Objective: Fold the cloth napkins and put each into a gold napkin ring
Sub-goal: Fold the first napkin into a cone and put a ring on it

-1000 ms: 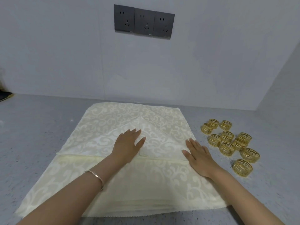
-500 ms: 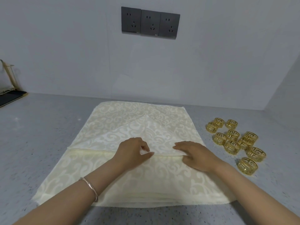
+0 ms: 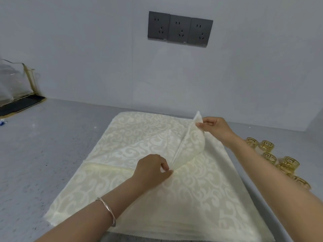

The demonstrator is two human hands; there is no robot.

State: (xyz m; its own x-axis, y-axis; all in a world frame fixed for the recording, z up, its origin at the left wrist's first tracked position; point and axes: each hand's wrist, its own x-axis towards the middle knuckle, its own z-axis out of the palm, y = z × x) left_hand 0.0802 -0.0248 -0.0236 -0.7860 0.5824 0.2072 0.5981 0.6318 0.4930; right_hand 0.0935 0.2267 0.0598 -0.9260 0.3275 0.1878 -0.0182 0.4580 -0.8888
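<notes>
A stack of cream patterned napkins [image 3: 201,198] lies in the middle of the grey table [image 3: 52,145], reaching toward its near edge. The top napkin [image 3: 136,147] is partly folded across the stack's far half. The left grip [image 3: 151,170], a bare hand, is closed in a pinch on that napkin's folded edge at mid-stack. The right grip [image 3: 215,125] pinches the napkin's corner, raised above the stack's far right corner. The flap [image 3: 192,145] between them bows and sags. The cloth looks light, soft and limp. It will likely slide on the layer beneath and take only a gentle crease, so it is best held at corners and along the fold. Gold rings [image 3: 288,165] cluster near the table's right edge, partly hidden by the right forearm; they look rigid and smooth.
</notes>
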